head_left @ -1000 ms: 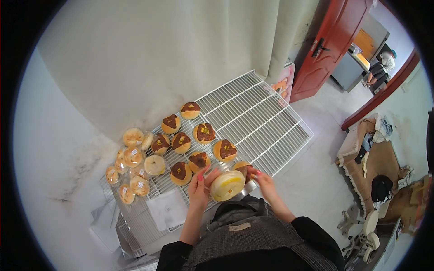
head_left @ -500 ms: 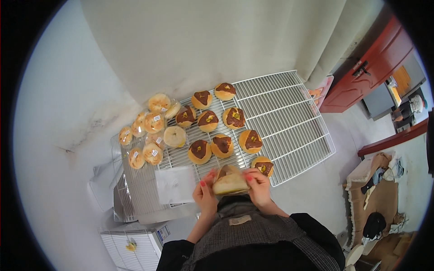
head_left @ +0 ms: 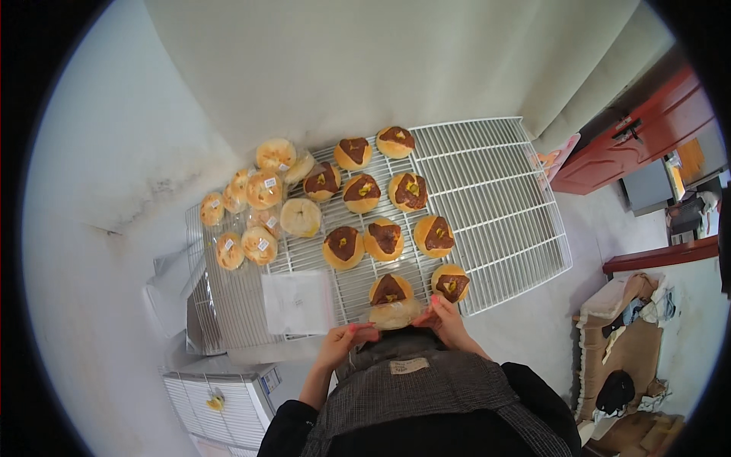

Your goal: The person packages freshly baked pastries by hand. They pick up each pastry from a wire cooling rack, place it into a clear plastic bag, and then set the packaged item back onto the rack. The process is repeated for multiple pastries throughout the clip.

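Observation:
Close to my body, a pale round bread in a clear plastic bag (head_left: 394, 314) hangs between my hands over the rack's near edge. My left hand (head_left: 346, 342) has its fingers closed at the bag's left side. At the bag's right side my right hand (head_left: 445, 320) pinches the plastic. Just behind it sits a bun with a chocolate triangle on top (head_left: 389, 288); another chocolate-topped bun (head_left: 452, 284) lies beyond my right fingers. Several more such buns (head_left: 383, 239) stand in loose rows on the white wire rack (head_left: 493, 221).
Left on the rack are several bagged, labelled round breads (head_left: 264, 188) and a pale bagged bread (head_left: 301, 217). A stack of clear plastic bags (head_left: 298, 302) lies left of my hands. A white slatted unit (head_left: 217, 396) stands lower left, a brown sofa (head_left: 620, 358) at right.
The bagged bread has come down and nearer to me, uncovering the chocolate-topped bun behind it. Both hands have lowered with it. The whole view has shifted slightly.

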`<state>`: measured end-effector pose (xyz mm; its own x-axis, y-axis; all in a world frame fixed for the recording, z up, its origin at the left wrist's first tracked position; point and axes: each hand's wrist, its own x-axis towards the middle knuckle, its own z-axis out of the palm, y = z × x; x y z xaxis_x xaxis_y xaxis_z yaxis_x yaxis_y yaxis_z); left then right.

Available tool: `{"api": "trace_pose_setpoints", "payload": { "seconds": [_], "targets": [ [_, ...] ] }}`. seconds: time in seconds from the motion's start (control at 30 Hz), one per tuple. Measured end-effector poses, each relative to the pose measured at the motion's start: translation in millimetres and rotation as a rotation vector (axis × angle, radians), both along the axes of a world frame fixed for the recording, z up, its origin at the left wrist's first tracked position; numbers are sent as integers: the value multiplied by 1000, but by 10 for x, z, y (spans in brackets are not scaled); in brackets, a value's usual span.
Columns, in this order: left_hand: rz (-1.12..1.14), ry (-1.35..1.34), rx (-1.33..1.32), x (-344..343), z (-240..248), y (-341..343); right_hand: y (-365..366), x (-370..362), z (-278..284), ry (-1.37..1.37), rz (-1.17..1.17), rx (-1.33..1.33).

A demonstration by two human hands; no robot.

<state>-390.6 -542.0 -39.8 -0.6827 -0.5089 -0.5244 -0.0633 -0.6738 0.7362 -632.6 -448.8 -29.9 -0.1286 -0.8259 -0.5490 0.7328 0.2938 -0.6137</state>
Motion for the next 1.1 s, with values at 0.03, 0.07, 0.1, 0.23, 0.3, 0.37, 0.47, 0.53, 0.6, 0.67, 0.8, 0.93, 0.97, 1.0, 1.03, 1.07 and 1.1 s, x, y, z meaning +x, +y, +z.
{"api": "trace_pose_setpoints", "payload": {
  "seconds": [0.03,0.07,0.1,0.23,0.3,0.37,0.47,0.53,0.6,0.67,0.8,0.93,0.97,1.0,1.03,1.07,1.1],
  "targets": [
    [69,58,40,1,-24,15,7,-42,-60,-40,14,37],
    [84,57,89,26,-92,4,15,-63,-111,-80,27,75],
    [98,55,138,57,-194,-15,21,-60,-150,-29,102,101],
    [89,-169,117,-16,-315,-40,-27,-152,-215,196,283,119],
    [214,-224,53,-81,-468,15,-58,-181,-298,327,253,53],
    [292,-330,-114,-197,-596,56,-77,-141,-450,462,155,-46],
    [303,-542,-631,-405,-795,73,-124,-88,-860,636,53,-167],
    [242,-648,-1115,-506,-893,33,-188,-122,-947,851,82,-45],
    [176,-659,-1263,-555,-901,-38,-216,-136,-1083,1103,112,-82],
    [112,-666,-1308,-591,-924,-73,-298,-158,-1325,1384,148,-292],
    [-97,-719,-1144,-595,-824,-71,-388,-151,-1303,1500,344,-110],
    [-77,-525,-1107,-376,-804,-31,-426,-148,-1090,1499,257,-237],
    [-35,-527,-1112,-333,-684,-84,-428,-171,-1020,1467,199,-277],
    [6,-529,-1117,-217,-541,-168,-402,-163,-979,1423,196,-248],
    [42,-516,-1128,-154,-346,-296,-390,-195,-935,1378,165,-218],
    [138,-628,-1139,-77,-159,-458,-367,-217,-904,1330,141,-188],
    [237,-741,-1139,12,24,-647,-344,-232,-873,1282,125,-157]
  ]
}}
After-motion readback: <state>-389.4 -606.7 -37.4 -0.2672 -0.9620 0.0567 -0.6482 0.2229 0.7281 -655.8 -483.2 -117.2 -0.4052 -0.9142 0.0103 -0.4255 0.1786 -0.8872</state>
